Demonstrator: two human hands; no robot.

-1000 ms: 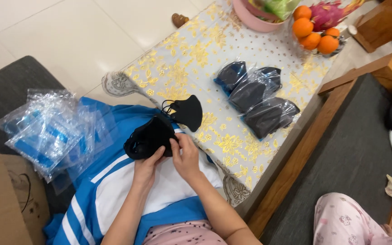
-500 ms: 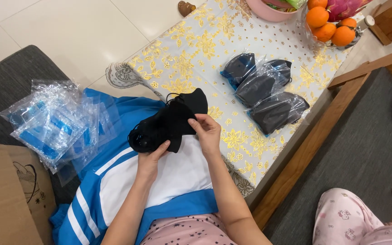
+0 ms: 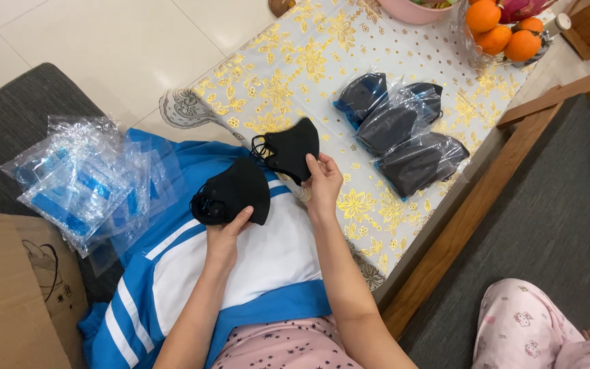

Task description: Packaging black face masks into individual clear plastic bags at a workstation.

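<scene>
Fingers (image 3: 317, 166) of both hands pinched on separate matte black folded masks (image 3: 293, 146), ear-loops dangling.

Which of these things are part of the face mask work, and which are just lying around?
In the work:
left hand holding a stack of black masks
right hand holding a single black mask
bagged masks
empty clear bags

Lying about:
oranges
pink bowl
cardboard box
</scene>
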